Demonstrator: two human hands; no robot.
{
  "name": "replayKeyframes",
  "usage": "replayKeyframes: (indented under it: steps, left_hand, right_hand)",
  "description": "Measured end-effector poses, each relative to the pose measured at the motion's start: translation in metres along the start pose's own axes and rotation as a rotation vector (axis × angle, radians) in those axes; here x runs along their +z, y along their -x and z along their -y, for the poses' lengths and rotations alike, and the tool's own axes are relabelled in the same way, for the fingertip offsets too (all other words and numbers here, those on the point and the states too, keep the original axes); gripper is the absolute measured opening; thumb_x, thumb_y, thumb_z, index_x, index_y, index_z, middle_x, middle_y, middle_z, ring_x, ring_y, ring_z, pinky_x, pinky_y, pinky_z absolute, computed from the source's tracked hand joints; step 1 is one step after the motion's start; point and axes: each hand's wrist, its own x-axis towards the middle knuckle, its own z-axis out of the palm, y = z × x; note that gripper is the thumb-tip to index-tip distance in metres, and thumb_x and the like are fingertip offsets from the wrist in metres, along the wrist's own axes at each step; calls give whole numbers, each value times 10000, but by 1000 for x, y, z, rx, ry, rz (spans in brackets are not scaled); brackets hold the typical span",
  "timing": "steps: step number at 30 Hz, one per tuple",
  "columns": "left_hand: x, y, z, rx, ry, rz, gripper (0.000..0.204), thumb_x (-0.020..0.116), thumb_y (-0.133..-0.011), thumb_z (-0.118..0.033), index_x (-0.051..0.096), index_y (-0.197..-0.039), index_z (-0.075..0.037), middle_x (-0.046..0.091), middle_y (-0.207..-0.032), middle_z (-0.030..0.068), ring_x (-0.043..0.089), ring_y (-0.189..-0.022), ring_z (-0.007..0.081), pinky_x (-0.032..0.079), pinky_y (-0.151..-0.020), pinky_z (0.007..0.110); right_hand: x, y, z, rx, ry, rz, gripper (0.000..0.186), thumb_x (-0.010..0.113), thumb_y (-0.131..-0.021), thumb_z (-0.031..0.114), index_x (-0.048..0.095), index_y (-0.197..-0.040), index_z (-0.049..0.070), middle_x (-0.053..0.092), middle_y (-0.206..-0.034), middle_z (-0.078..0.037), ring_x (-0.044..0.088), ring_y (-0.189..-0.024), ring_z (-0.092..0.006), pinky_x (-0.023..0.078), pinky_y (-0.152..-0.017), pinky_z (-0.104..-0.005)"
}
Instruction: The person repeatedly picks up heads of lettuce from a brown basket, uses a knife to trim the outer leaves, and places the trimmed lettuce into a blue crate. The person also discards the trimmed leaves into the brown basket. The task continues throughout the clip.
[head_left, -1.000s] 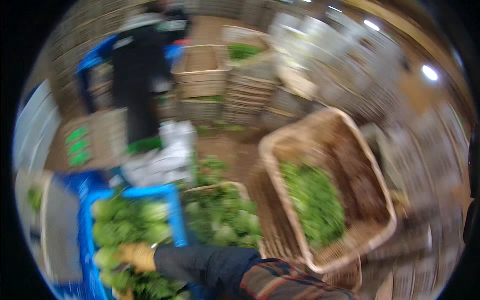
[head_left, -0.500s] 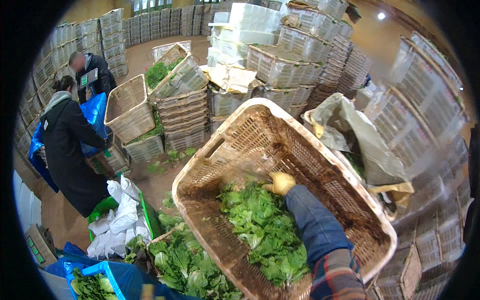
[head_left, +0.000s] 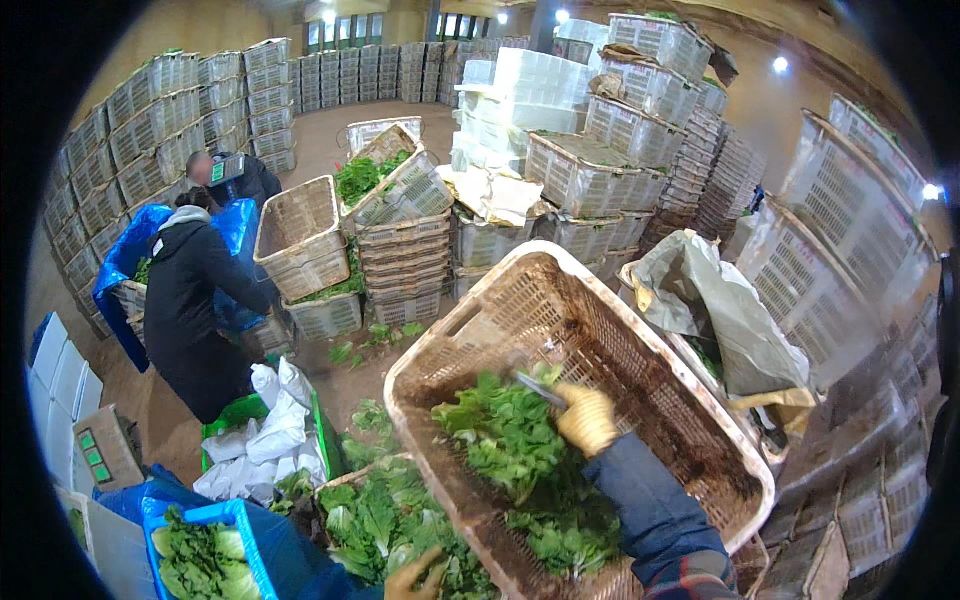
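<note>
A large, dirt-stained plastic crate (head_left: 590, 290) stands tilted in front of me with leafy green lettuce (head_left: 510, 440) inside. Over the crate, my right hand (head_left: 587, 420), in a yellow glove, is closed around a knife (head_left: 540, 390). The knife's grey blade points left, close against the upper leaves; its handle is hidden in the glove. At the lower edge my left hand (head_left: 415, 577), partly cut off by the frame, has its fingers apart. It is beside a heap of loose lettuce (head_left: 385, 520) left of the crate, and nothing shows in it.
A blue-lined container (head_left: 250, 560) with lettuce (head_left: 200, 560) is at lower left. Behind it stands a green crate (head_left: 325, 420) of white bags (head_left: 275, 435). Two people work at far left near a blue-lined crate. Stacked crates (head_left: 405, 250) and a grey sack (head_left: 740, 310) surround the area.
My right hand has drawn back from the crate's far part, bringing the knife into sight. Lettuce leaves there sit higher. My left hand has come into view at the bottom. The view has shifted left.
</note>
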Motion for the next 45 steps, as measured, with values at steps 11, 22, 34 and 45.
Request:
replayKeyframes:
  steps: [11, 22, 34, 45]
  left_hand:
    - [44, -26, 22, -118, 1061, 55, 823, 579, -840, 135, 338, -1578, -138, 457, -1540, 194, 445, -1412, 365, 473, -1088, 420]
    - [-148, 80, 12, -164, 259, -87, 793, 900, -744, -116, 480, -1415, -62, 646, -1340, 83, 633, -1215, 217, 509, -1057, 365]
    - [-125, 191, 1, -482, 329, -197, 1046, 975, -598, -246, 436, -1463, -9, 646, -1309, 172, 651, -1193, 296, 519, -1031, 377]
    - [-128, 198, -11, -319, -195, -145, 910, 927, -719, -413, 506, -1459, -92, 607, -1362, 192, 623, -1237, 326, 504, -1050, 396]
  right_hand:
    - [-19, 205, 159, 393, -828, -158, 293, 765, -834, 14, 711, -1121, 38, 687, -909, -25, 607, -786, -141, 521, -708, -305]
    - [39, 285, 181, -120, -191, 307, 548, 735, -904, 101, 559, -1421, 58, 730, -1005, -183, 714, -887, -375, 575, -798, -445]
    - [58, 280, 301, -377, 77, 666, 645, 573, -908, 46, 349, -1509, -30, 711, -865, -194, 741, -753, -375, 602, -628, -459]
    - [121, 286, 216, -176, -147, 855, 392, 614, -884, 52, 578, -1271, 1, 709, -957, -285, 705, -927, -458, 568, -809, -526]
